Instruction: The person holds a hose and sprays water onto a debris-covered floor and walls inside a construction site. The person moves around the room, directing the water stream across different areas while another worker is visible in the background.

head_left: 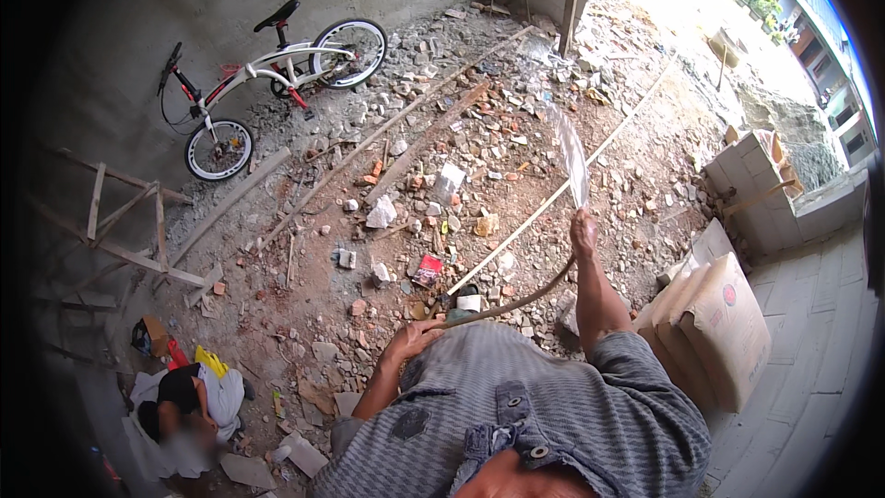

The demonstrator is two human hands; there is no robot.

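Observation:
My right hand (583,232), stretched out ahead of me, is closed around the end of a brown hose (530,298). A whitish jet of water (573,161) leaves the hose end and sprays forward onto the rubble. From there the hose curves back toward my waist. My left hand (415,338) is low in front of my shirt, its fingers wrapped at the hose's nearer stretch, and part of that grip is hard to see. Broken stone and brick rubble (479,152) covers the ground below both hands.
A white folding bicycle (267,63) leans by the back-left wall. Long wooden strips (516,232) cross the rubble. A wooden frame (120,238) stands left. Another person (178,392) sits low at the lower left. Stacked paper sacks (724,323) stand by the block wall (811,341) on the right.

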